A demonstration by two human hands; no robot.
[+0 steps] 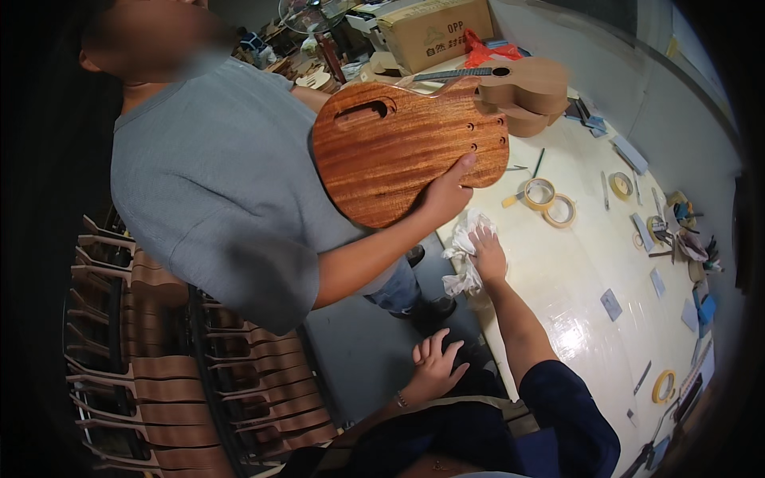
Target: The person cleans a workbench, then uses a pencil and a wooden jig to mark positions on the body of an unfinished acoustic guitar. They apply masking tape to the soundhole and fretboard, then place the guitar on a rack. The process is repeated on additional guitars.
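Note:
My right hand (489,258) is at the table's near-left edge, its fingers closed over a bunched white cloth (462,241). Part of the cloth hangs at the edge. Lower and to the left, my left hand (434,368) is in the air beside the table with fingers apart and nothing in it. Beyond my hands, a co-worker in a grey shirt grips a glossy reddish-brown guitar body (390,151) with an oblong opening and several small holes. The co-worker's hand (448,195) is at its lower right edge.
The pale table (550,271) carries tape rolls (560,211), sanding pads (611,304) and small tools. An acoustic guitar (534,84) lies at the far end near a cardboard box (434,36). Racks of brown guitar parts (171,390) stand at the left.

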